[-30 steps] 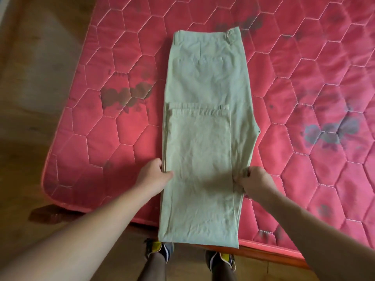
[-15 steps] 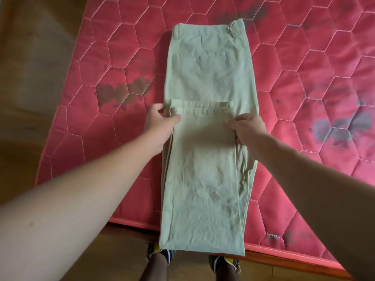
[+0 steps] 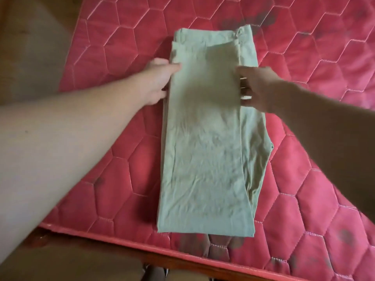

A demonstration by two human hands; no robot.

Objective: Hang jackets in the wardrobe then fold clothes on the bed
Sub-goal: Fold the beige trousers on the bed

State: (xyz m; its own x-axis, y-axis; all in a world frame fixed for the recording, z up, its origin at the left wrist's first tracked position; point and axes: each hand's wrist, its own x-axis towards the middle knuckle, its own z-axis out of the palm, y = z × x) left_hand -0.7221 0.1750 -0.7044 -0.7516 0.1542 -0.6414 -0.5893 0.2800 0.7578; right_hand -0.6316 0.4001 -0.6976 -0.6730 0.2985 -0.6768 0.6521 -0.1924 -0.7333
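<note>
Gripping folded trousers [image 3: 207, 138] on the mattress [image 3: 121, 47] by both side edges, left hand [image 3: 156, 82] and right hand [image 3: 258, 88], thumbs on top, fingers [image 3: 245, 101] curled beneath.

The fingertips of the left hand [image 3: 157, 82] are hidden under the left edge of the folded trousers [image 3: 207, 149]; only the thumb lies on top. The right hand [image 3: 257, 88] pinches the right edge, its fingertips tucked between the layers. The upper layer covers most of the lower one. The mattress [image 3: 121, 138] runs past the far and right edges. A dark thing [image 3: 156, 273] at the near edge is cut off and blurred.
</note>
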